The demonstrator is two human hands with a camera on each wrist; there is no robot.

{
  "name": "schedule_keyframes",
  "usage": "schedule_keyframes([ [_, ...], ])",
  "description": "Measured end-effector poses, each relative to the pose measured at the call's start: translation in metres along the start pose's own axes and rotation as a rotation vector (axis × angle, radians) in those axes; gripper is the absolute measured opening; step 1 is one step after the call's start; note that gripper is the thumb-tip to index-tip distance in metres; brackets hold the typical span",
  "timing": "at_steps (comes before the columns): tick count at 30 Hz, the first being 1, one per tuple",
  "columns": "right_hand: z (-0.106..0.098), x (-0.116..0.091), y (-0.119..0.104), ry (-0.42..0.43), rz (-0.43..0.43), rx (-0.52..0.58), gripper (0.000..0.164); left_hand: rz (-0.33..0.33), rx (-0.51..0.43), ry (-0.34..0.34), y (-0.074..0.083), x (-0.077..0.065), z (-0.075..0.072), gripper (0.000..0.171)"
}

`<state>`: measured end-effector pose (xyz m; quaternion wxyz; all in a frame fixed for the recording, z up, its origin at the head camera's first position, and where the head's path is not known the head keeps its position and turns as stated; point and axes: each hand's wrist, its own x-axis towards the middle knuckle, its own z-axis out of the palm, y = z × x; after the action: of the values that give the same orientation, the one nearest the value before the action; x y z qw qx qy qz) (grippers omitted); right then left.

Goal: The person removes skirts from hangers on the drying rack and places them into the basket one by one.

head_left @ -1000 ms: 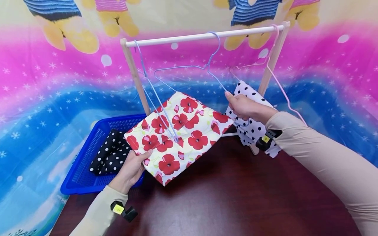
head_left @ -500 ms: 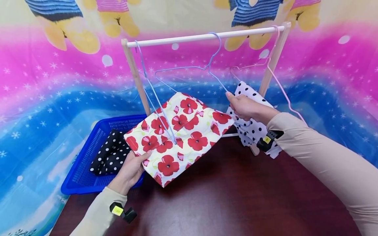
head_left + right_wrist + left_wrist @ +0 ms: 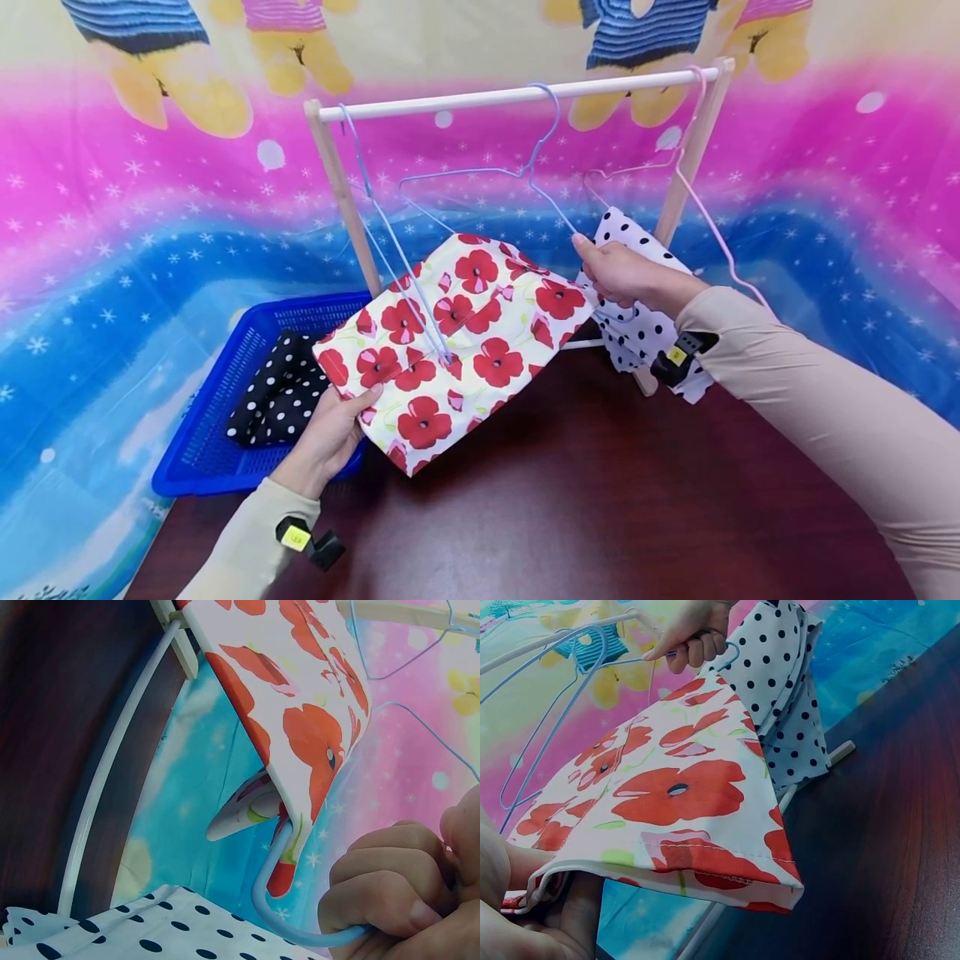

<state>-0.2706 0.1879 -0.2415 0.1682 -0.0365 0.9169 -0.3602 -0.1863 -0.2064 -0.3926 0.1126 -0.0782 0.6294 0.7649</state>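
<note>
A white cloth with red flowers (image 3: 480, 350) lies slanted over the lower part of the middle blue clothes hanger (image 3: 472, 172), which hooks on the rack's rail. My left hand (image 3: 332, 433) pinches the cloth's lower left edge, thumb on top; the left wrist view shows the fingers under the hem. My right hand (image 3: 622, 271) grips the right arm of this hanger. In the right wrist view its bent blue end (image 3: 262, 900) comes out of the fist and enters the cloth (image 3: 311, 735). A second blue hanger (image 3: 390, 242) hangs in front of the cloth.
A wooden rack (image 3: 480, 98) stands on the dark table (image 3: 600, 500). A white cloth with black dots (image 3: 637, 333) hangs on a pink hanger (image 3: 712, 200) at right. The blue basket (image 3: 191, 433) at left holds a black dotted cloth (image 3: 281, 396).
My left hand and the cloth's lower edge have shifted slightly left. The cloth's top edge has slid a little along the hanger. My right hand keeps its grip, almost still.
</note>
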Motion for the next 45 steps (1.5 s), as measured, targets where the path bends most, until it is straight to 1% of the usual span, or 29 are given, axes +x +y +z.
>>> schedule_keyframes([
  [8, -0.0011, -0.0011, 0.0007, -0.002, -0.018, 0.004, 0.068, 0.001, 0.002, -0.001, 0.0014, -0.0003, -0.0007, 0.059],
  [15, -0.0004, 0.0004, 0.0004, 0.004, -0.003, 0.002, 0.068, -0.001, -0.006, -0.007, 0.0012, -0.0005, -0.0009, 0.058],
  [23, -0.0016, -0.0005, 0.0008, 0.003, -0.01, -0.002, 0.067, -0.003, -0.011, 0.001, 0.0009, -0.0006, -0.0013, 0.057],
  [32, -0.0013, -0.0004, 0.0008, 0.011, -0.02, 0.006, 0.067, -0.004, 0.014, -0.008, 0.0017, -0.0018, -0.0022, 0.061],
  [39, -0.002, 0.0006, 0.0032, 0.006, -0.021, 0.007, 0.067, 0.005, 0.02, -0.003, 0.0041, -0.0038, -0.0047, 0.06],
  [45, -0.0021, 0.0005, 0.0036, 0.004, -0.023, 0.012, 0.067, -0.003, 0.028, 0.006, 0.0055, -0.0061, -0.0056, 0.062],
])
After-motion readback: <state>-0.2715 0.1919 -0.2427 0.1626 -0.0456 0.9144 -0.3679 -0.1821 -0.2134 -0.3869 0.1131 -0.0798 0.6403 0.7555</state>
